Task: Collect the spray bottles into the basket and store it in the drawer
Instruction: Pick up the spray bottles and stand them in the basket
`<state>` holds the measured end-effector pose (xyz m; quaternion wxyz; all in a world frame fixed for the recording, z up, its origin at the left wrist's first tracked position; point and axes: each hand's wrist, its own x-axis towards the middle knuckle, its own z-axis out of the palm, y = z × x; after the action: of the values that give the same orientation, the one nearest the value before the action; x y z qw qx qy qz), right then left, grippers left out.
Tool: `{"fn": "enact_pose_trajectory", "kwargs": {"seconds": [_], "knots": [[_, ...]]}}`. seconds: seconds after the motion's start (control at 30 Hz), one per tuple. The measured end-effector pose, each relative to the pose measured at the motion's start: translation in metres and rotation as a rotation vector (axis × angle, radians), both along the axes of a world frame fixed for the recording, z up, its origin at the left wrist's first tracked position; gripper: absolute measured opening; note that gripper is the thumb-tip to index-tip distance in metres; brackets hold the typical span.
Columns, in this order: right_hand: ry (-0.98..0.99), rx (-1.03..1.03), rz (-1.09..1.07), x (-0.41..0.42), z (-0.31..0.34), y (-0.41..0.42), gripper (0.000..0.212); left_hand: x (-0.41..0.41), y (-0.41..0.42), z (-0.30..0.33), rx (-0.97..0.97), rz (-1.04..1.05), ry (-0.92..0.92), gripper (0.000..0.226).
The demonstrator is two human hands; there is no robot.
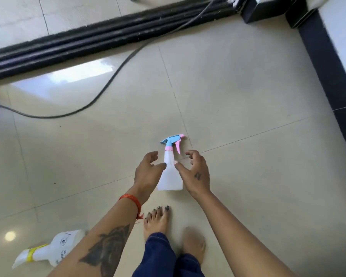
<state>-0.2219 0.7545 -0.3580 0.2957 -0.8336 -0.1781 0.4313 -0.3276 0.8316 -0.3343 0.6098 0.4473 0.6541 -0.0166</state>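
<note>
A white spray bottle (170, 172) with a blue and pink trigger head lies flat on the tiled floor, nozzle pointing away from me. My left hand (148, 170) hovers at its left side with fingers loosely spread, thumb near the bottle's neck. On the bottle's right side my right hand (194, 170) has its fingers curved and its thumb tip at the neck. Neither hand grips it. A second white spray bottle (52, 249) with a yellow collar lies on the floor at the lower left. No basket or drawer is in view.
My bare feet (158, 220) stand just behind the bottle. A black cable (108, 84) curves across the floor at the left. Thick black pipes (88, 45) run along the far side. A dark skirting strip (328, 76) borders a white wall at the right.
</note>
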Motion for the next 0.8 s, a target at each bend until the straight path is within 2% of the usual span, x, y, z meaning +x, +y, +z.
{"fn": "enact_pose_trajectory", "kwargs": {"seconds": [0.13,0.3,0.43,0.53,0.63,0.7,0.8], "knots": [[0.143,-0.223,0.03,-0.01,-0.059,0.006,0.066,-0.01,-0.003,-0.058,-0.201,-0.047,0.076,0.06],[0.372,-0.28,-0.043,-0.023,-0.087,0.001,0.08,-0.009,-0.015,-0.082,-0.222,-0.163,0.062,0.057],[0.307,-0.241,-0.038,-0.024,-0.076,-0.005,0.068,-0.007,-0.022,-0.069,-0.151,-0.234,0.089,0.055],[0.224,-0.182,-0.061,-0.016,-0.052,-0.007,0.069,0.002,-0.02,-0.044,-0.098,-0.252,0.058,0.052],[0.169,-0.111,-0.089,-0.003,-0.014,-0.009,0.073,0.02,-0.012,-0.008,-0.021,-0.259,0.026,0.051],[0.122,-0.071,-0.116,0.005,0.014,-0.01,0.076,0.034,-0.008,0.017,0.014,-0.292,0.024,0.06],[0.045,-0.006,-0.185,0.018,0.06,-0.022,0.073,0.061,-0.012,0.059,0.123,-0.427,0.041,0.062]]}}
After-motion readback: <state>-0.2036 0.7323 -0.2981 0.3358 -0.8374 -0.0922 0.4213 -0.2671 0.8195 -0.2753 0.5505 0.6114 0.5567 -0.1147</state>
